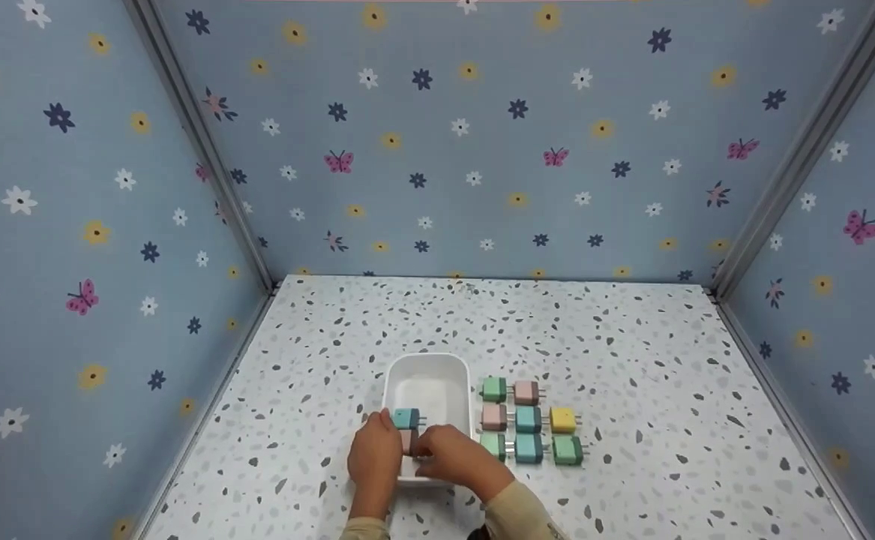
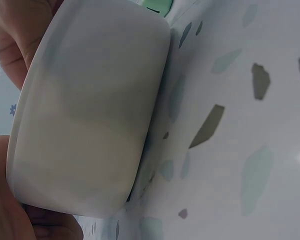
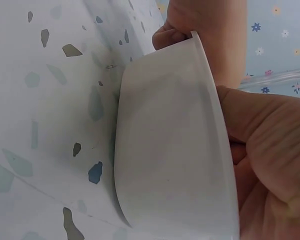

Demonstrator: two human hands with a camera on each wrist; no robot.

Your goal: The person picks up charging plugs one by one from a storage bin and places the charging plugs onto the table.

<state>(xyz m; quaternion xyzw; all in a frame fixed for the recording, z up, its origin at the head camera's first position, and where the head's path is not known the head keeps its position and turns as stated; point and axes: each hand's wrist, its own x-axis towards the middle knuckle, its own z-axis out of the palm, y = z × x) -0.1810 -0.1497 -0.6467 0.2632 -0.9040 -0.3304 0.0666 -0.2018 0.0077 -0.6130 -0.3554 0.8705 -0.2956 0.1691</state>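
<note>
A white rectangular tub stands on the table, and my left hand grips its near left rim. In the left wrist view the fingers of that hand curl under the rim on the outside. My right hand reaches over the near right side into the tub, its fingertips pinching a pink plug charger. Just beyond lies a blue plug charger, prongs to the right. In the right wrist view the tub wall hides the fingertips of the right hand.
Right of the tub, several plug chargers lie in rows, prongs to the right, among them a yellow one, a green one and a blue one. Flower-patterned walls enclose the speckled table at the back and sides.
</note>
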